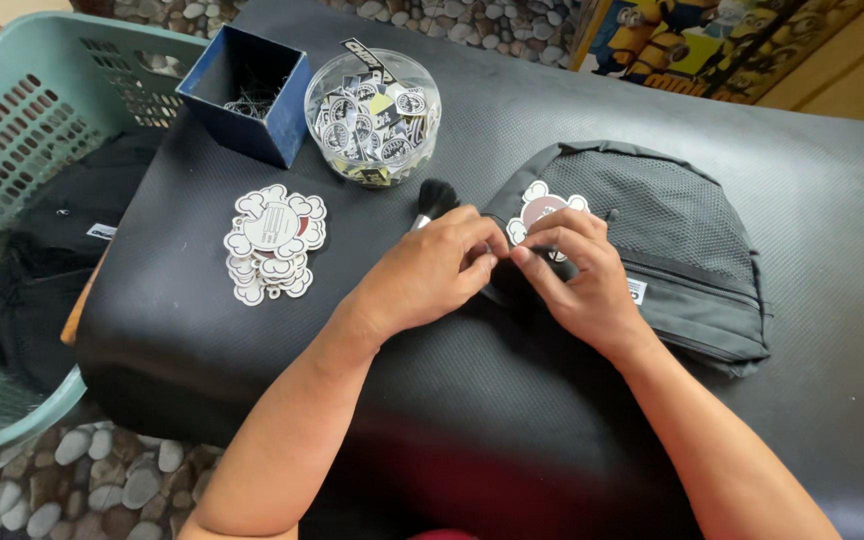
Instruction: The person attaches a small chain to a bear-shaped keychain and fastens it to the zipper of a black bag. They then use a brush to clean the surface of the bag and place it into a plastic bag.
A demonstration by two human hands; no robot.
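**Two hands meeting over a flower-shaped tag on a black mesh pouch**

The left hand (430, 272) and the right hand (577, 275) are meeting fingertip to fingertip at the near left edge of a black mesh pouch (672, 240). Both hands are curling their fingers inward and pinching at something small between them; what the fingertips are gripping is hidden, so it cannot be told exactly. Just above the right hand, a white flower-shaped tag (540, 208) with a brownish centre is lying against the pouch, partly covered by the fingers. The pouch is lying flat on a black textured mat (452, 400), its zipper edge facing the person. Behind the left hand, the dark bristles of a brush (436, 197) are showing, its handle hidden by the hand. Farther to the left, well apart from the hands, a loose stack of matching flower-shaped tags (274, 243) is resting on the mat. Beyond these, a clear round tub (373, 116) is holding small black-and-white labels, and just beside it a blue square box (245, 92) is standing open. At the far left, a teal plastic basket (12, 130) is holding more black pouches (47, 260).
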